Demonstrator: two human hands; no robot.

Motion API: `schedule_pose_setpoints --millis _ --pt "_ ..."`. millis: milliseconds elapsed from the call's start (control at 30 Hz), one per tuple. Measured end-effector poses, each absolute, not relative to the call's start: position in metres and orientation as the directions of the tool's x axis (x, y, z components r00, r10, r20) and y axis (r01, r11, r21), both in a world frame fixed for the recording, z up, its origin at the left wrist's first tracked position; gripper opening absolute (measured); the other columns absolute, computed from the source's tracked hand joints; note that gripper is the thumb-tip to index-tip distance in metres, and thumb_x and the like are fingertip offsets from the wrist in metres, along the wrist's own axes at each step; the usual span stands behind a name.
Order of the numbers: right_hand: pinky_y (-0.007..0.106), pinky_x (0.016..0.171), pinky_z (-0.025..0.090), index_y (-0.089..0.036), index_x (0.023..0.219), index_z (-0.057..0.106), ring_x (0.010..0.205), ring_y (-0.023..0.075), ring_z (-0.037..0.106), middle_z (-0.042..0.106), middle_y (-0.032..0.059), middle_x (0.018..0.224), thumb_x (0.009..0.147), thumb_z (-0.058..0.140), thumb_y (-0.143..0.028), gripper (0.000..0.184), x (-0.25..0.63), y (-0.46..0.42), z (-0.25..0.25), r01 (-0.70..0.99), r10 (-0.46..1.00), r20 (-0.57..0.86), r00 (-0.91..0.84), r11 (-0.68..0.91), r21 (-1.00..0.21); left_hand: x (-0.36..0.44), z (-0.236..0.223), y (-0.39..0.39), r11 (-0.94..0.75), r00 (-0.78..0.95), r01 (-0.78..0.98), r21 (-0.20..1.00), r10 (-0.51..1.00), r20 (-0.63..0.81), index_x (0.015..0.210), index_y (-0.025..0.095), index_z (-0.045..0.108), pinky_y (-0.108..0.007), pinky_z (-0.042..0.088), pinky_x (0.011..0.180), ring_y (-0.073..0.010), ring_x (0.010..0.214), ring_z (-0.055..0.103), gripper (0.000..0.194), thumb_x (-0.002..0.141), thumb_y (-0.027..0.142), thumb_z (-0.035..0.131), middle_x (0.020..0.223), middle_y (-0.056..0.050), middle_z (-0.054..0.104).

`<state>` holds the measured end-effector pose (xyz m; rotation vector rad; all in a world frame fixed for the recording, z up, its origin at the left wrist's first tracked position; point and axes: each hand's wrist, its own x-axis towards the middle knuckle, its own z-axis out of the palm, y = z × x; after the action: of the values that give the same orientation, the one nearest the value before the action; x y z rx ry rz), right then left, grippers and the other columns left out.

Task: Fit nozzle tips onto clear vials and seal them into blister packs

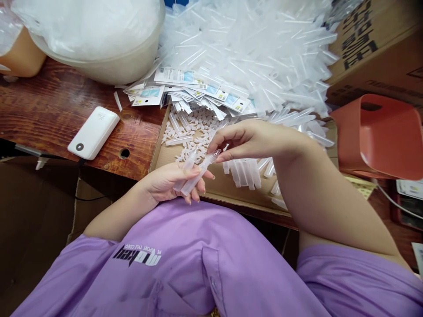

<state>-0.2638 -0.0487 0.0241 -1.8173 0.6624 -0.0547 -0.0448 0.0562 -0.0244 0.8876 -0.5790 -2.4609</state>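
Purple cloth of a shirt fills the foreground, with printed lettering on its chest. Just beyond it the hands work close together. The left hand is closed around two translucent tubes, its thumb lying across them. The tubes lie side by side, their long axes slanting from lower left to upper right; the blunt ends face the shirt and the narrower ends point away, toward the right hand. That hand's thumb and forefinger are pinched at the clear tip of the nearer tube.

Beneath the hands is a shallow cardboard tray. It holds scattered small white pieces, a few loose tubes among them, and a neat row of tubes lying side by side. The right forearm crosses above the tray and hides part of it.

Left of the tray, a white power bank rests aslant on the wooden table, near a round hole. On the right stands a red bin. Printed cards overlap at the tray's far side, against a large heap of clear tubes. Farther left, a pale basin brims with clear plastic, beside an orange container. A printed cardboard box flanks the heap's right side.
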Motion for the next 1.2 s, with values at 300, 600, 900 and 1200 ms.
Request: schedule_pose_setpoints --millis 300,600,900,1200 --pt "0.024 0.068 0.047 -0.018 0.098 0.069 0.078 0.0129 0.064 0.071 0.0033 0.09 0.084 0.064 -0.044 0.03 -0.274 -0.027 0.031 -0.384 -0.446 -0.209 0.87 -0.35 -0.854 -0.052 -0.016 0.051 -0.811 -0.73 0.138 0.568 -0.471 -0.495 0.097 0.009 0.071 -0.016 0.044 0.041 -0.0088 0.048 0.06 0.042 0.071 0.041 0.082 0.069 -0.004 0.069" --pt "0.025 0.069 0.045 -0.02 0.104 0.068 0.081 0.0147 0.063 0.071 0.0034 0.098 0.081 0.065 -0.05 0.038 -0.289 -0.013 0.021 -0.438 -0.562 -0.235 0.793 -0.258 -0.861 -0.071 -0.013 0.047 -0.792 -0.694 0.104 0.602 -0.491 -0.526 0.092 0.009 0.07 -0.016 0.042 0.039 -0.0091 0.048 0.059 0.042 0.071 0.043 0.081 0.069 -0.005 0.068" --pt "0.025 0.071 0.046 -0.018 0.103 0.066 0.08 0.0145 0.063 0.07 0.0043 0.094 0.087 0.058 -0.05 0.036 -0.296 -0.002 0.014 -0.394 -0.538 -0.219 0.814 -0.235 -0.888 -0.075 -0.013 0.047 -0.669 -0.687 -0.014 0.744 -0.534 -0.493 0.073 0.01 0.068 -0.017 0.033 0.042 -0.0058 0.043 0.047 0.041 0.075 0.05 0.076 0.054 0.0 0.059" --pt "0.026 0.069 0.045 -0.019 0.107 0.065 0.079 0.0154 0.064 0.07 0.005 0.094 0.09 0.054 -0.05 0.037 -0.3 0.004 0.012 -0.461 -0.523 -0.258 0.812 -0.304 -0.833 -0.075 -0.014 0.048 -0.606 -0.658 -0.127 0.785 -0.541 -0.524 0.073 0.011 0.068 -0.02 0.03 0.044 -0.0061 0.045 0.043 0.038 0.079 0.049 0.072 0.057 -0.001 0.06"
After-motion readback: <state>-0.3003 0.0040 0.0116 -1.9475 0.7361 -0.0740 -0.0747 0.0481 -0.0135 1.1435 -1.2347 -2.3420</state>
